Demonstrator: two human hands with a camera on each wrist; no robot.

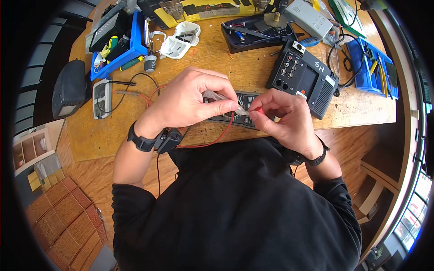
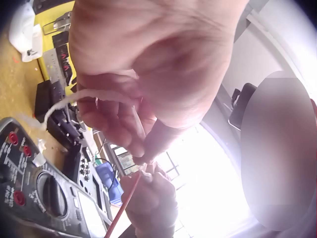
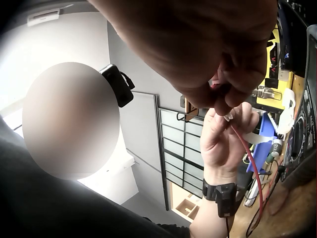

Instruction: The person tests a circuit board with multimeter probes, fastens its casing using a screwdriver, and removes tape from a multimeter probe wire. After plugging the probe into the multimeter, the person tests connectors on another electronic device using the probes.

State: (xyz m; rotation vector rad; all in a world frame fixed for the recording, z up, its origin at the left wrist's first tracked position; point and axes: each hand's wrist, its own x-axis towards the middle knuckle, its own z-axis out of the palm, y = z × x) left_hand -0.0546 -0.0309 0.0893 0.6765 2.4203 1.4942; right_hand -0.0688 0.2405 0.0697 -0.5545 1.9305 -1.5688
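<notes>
Over the front of the bench, my left hand (image 1: 190, 97) pinches a thin, crumpled whitish strip (image 2: 81, 94) between thumb and forefinger. The strip trails across the palm, its loose end hanging by the multimeter in the left wrist view. Close beside it, my right hand (image 1: 287, 117) pinches a red tip (image 1: 259, 109) between thumb and fingers, with the strip's other end at the fingertips. A red test lead (image 3: 252, 161) runs down from between the hands. Beneath them lies the black multimeter (image 2: 32, 173) with its dial and red sockets, partly hidden by the hands in the head view.
Right of the hands stands a black device (image 1: 323, 92) with connectors. Behind are an open dark case (image 1: 235, 43), a white case (image 1: 174, 49) and a yellow toolbox (image 1: 217, 10). Blue bins (image 1: 135, 36) of tools sit at both sides. Probe leads (image 1: 156, 81) lie at left.
</notes>
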